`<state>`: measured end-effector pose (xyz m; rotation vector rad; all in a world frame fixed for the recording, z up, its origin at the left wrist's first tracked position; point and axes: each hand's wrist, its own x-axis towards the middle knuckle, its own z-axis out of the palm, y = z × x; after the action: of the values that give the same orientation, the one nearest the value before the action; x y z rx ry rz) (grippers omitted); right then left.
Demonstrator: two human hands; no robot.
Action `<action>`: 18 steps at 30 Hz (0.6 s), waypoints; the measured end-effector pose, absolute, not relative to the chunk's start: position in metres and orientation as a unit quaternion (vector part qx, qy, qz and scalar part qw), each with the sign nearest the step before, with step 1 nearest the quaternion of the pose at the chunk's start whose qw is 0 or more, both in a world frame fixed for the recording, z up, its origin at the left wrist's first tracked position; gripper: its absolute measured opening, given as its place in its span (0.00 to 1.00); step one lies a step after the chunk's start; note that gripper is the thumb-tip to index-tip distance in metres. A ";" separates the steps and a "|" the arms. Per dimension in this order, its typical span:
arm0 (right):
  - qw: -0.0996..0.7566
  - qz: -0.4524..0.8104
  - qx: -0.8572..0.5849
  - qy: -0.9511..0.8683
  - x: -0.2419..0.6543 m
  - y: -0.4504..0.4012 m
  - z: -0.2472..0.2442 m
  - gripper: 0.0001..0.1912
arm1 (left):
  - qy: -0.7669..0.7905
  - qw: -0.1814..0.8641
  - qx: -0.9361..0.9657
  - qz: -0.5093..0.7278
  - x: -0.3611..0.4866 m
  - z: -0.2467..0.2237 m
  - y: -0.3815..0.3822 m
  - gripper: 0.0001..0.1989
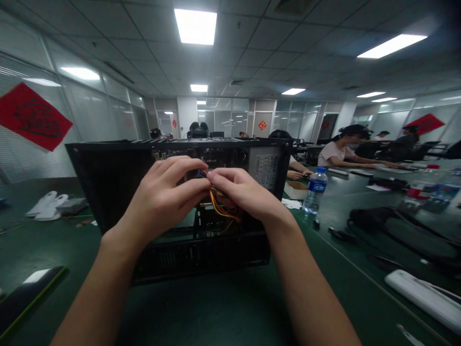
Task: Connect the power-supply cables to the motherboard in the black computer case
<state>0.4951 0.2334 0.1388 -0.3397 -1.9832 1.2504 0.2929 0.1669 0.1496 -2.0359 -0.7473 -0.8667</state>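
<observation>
A black computer case (216,252) stands on the green table with its side open toward me. Inside its upper right sits a power supply with a white label (265,169). My left hand (167,190) and my right hand (241,190) meet in front of the opening, fingertips pinched together. Between them is a bundle of thin power cables (218,205), yellow, red and black, which curves down into the case. A bit of red and blue wire shows at my left fingertips. The cable ends are hidden by my fingers.
A water bottle with a blue cap (315,191) and a small box (296,190) stand right of the case. A white power strip (425,293) and a black bag (392,228) lie farther right. A black-and-green pad (32,293) lies at left. Several people sit at tables beyond.
</observation>
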 end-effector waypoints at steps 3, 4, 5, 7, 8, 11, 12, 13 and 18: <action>0.397 0.477 -0.150 -0.769 0.497 0.236 0.139 0.21 | -0.293 0.366 -0.814 -0.342 0.289 0.152 0.164 0.07; 0.405 0.472 -0.156 -0.767 0.499 0.237 0.138 0.19 | -0.296 0.361 -0.814 -0.346 0.288 0.152 0.161 0.06; 0.414 0.466 -0.162 -0.765 0.501 0.237 0.137 0.17 | -0.300 0.357 -0.811 -0.351 0.288 0.153 0.159 0.06; 0.430 0.455 -0.178 -0.759 0.504 0.239 0.135 0.15 | -0.305 0.345 -0.811 -0.362 0.288 0.154 0.155 0.07; 0.437 0.452 -0.187 -0.755 0.505 0.240 0.134 0.15 | -0.303 0.335 -0.814 -0.365 0.288 0.154 0.154 0.07; 0.447 0.437 -0.204 -0.753 0.504 0.239 0.132 0.17 | -0.305 0.309 -0.826 -0.359 0.289 0.152 0.157 0.10; 0.448 0.427 -0.202 -0.759 0.502 0.239 0.132 0.18 | -0.308 0.304 -0.828 -0.356 0.290 0.150 0.160 0.12; 0.449 0.415 -0.199 -0.766 0.499 0.238 0.131 0.18 | -0.312 0.302 -0.829 -0.353 0.290 0.149 0.162 0.14; 0.472 0.369 -0.195 -0.777 0.489 0.234 0.128 0.17 | -0.304 0.304 -0.824 -0.368 0.289 0.146 0.171 0.08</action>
<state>0.4890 0.2344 0.1280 -0.4764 -1.9020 0.9036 0.2893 0.1708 0.1458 -2.1838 -0.8053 -0.9747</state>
